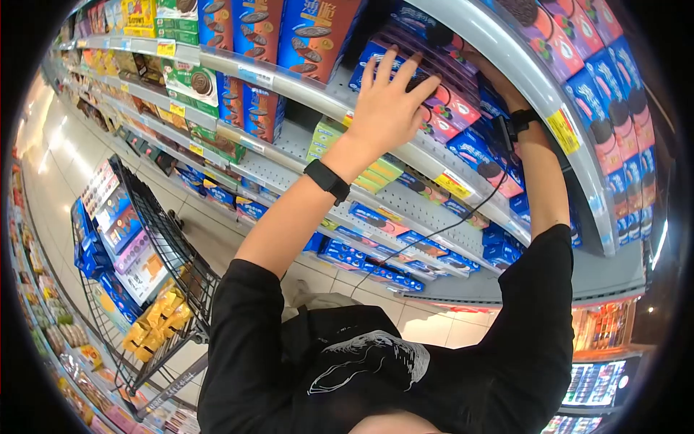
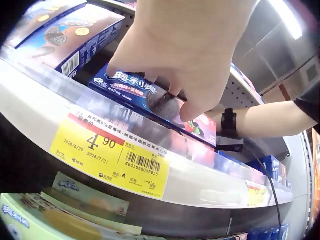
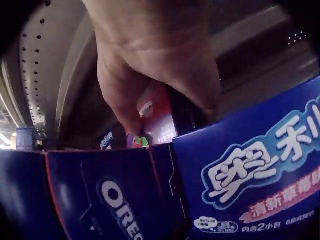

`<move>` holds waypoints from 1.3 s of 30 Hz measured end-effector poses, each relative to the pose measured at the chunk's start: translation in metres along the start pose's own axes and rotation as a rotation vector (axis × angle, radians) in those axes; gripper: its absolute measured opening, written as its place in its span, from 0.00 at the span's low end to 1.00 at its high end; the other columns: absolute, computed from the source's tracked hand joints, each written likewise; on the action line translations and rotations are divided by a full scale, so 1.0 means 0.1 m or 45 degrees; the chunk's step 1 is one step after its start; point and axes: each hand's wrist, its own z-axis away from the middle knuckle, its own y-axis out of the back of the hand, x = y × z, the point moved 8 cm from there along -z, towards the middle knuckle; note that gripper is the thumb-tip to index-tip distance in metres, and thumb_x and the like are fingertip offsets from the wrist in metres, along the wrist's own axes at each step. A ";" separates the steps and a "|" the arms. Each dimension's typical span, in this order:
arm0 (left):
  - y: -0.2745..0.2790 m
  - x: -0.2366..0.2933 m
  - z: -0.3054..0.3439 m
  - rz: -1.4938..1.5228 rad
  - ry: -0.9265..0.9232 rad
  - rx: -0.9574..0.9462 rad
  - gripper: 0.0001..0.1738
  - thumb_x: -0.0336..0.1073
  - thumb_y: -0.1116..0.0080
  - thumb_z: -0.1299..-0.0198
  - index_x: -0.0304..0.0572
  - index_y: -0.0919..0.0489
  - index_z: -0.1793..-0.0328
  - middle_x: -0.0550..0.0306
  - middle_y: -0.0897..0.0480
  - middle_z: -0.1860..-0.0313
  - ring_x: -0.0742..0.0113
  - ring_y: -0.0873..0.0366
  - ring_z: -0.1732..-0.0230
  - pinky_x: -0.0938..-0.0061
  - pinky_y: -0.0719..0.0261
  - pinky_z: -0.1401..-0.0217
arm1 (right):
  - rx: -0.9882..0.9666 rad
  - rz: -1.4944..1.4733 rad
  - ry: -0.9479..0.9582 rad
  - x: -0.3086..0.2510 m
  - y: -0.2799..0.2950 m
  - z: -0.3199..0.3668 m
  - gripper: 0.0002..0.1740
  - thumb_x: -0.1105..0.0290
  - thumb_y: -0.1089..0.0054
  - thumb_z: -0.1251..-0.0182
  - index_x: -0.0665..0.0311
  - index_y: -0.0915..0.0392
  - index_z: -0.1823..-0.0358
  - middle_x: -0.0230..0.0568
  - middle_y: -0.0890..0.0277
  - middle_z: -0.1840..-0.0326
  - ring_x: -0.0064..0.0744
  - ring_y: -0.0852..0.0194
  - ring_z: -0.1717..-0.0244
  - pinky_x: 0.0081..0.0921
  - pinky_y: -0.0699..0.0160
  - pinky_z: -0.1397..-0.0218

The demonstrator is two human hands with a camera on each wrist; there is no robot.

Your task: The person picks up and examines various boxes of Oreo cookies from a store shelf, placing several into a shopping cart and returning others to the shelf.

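Note:
My left hand point(image 1: 387, 101) reaches over the shelf lip with its fingers spread on a blue and pink Oreo box point(image 2: 135, 92). In the left wrist view the fingertips press on that box's upper side, behind the clear front strip. Deeper in the shelf, at the right, is my right hand point(image 1: 499, 79), partly covered by the upper shelf. The right wrist view has its thumb and fingers on either side of a red and purple box point(image 3: 159, 117); the fingertips are hidden, so I cannot tell whether they grip it. Blue Oreo boxes point(image 3: 250, 185) stand before this hand.
The curved upper shelf edge point(image 1: 571, 141) arches over my right forearm. A black cable point(image 1: 463, 217) trails down from my right wrist. Tall blue Oreo boxes point(image 1: 318, 36) stand left of my left hand. A loaded shopping cart point(image 1: 191, 271) is at the left.

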 end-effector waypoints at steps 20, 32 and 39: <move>0.37 0.26 0.14 0.056 0.018 -0.052 0.33 0.40 0.32 0.54 0.57 0.25 0.37 0.42 0.36 0.28 0.34 0.41 0.30 0.38 0.43 0.30 | -0.330 -0.837 -0.113 -0.70 -0.01 0.32 0.19 0.68 0.47 0.27 0.67 0.25 0.39 0.44 0.22 0.42 0.36 0.26 0.40 0.31 0.28 0.35; 3.39 -0.10 1.53 0.442 1.072 -0.879 0.19 0.37 0.43 0.36 0.31 0.22 0.43 0.43 0.18 0.49 0.52 0.19 0.48 0.66 0.22 0.45 | -0.531 -0.364 0.239 -2.54 -0.65 1.62 0.26 0.69 0.46 0.35 0.66 0.30 0.35 0.55 0.48 0.22 0.54 0.55 0.21 0.47 0.60 0.21; 5.09 -0.95 2.15 0.453 1.683 -0.506 0.16 0.38 0.49 0.29 0.37 0.22 0.41 0.57 0.17 0.48 0.71 0.19 0.50 0.74 0.23 0.43 | -0.817 -0.957 0.195 -4.11 -1.87 1.49 0.21 0.77 0.43 0.40 0.69 0.25 0.44 0.50 0.31 0.33 0.48 0.35 0.31 0.37 0.41 0.28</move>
